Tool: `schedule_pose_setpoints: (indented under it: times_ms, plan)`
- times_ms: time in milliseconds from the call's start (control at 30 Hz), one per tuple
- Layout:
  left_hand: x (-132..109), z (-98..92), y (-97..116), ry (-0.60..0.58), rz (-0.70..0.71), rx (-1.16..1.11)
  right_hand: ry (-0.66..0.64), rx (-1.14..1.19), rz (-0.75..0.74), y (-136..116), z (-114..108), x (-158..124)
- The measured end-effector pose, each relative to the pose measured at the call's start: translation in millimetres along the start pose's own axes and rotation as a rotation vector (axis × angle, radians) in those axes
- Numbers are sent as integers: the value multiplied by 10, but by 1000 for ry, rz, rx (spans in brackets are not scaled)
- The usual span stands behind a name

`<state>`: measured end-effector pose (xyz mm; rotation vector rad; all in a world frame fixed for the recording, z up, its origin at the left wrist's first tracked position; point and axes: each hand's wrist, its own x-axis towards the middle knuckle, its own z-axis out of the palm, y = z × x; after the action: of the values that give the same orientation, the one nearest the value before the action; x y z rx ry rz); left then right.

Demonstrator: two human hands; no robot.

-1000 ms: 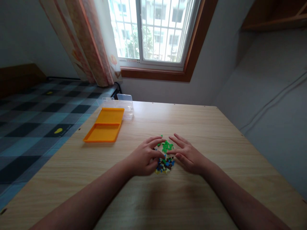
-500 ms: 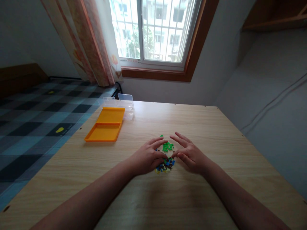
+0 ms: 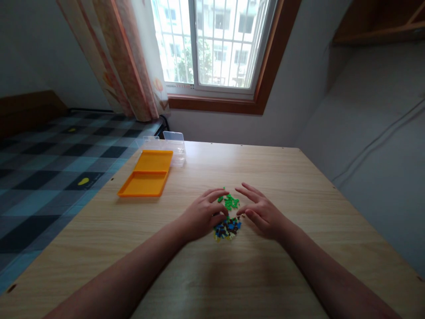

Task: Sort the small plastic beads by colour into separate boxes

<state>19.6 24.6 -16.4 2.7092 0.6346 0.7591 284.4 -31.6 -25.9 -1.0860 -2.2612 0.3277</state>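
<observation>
A small heap of mixed-colour tiny pieces (image 3: 227,230) lies on the wooden table (image 3: 232,274), with a separate cluster of green pieces (image 3: 229,202) just beyond it. My left hand (image 3: 201,215) rests on the left of the heap, its thumb and fingers curled toward the pieces. My right hand (image 3: 259,211) sits on the right side, fingers apart and thumb near the heap's edge. I cannot make out any piece held in either hand.
An open orange box (image 3: 146,178) lies at the table's far left, with a clear plastic box (image 3: 168,145) behind it. A checked bed cover (image 3: 49,173) is left of the table. A window and curtain are behind; a wall runs along the right.
Both hands have shifted only slightly around the heap; the left fingers have curled in a little toward the green pieces. The view tilted a bit.
</observation>
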Motion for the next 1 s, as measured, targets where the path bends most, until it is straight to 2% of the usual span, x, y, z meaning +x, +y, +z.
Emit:
schedule_pose_setpoints:
  times_ms: [133,367,567,733,867,1000]
  plan:
    - [64,17,-69,147,-98,58,-6,11,-8,-5,9,15]
    - [94,75,-83,151,-139,156,-18,18,-9,-14,6,12]
    - [16,11,59,-14,20,111,-41,9,-29,-13,-8,9]
    - [9,-4,70,-103,1,106,-71,-10,-3,-4,11,12]
    - [9,-29,67,-119,-20,108,-34,-50,54,26,22,0]
    - [7,-57,75,-124,-19,99,-43,-25,25,21,20,-4]
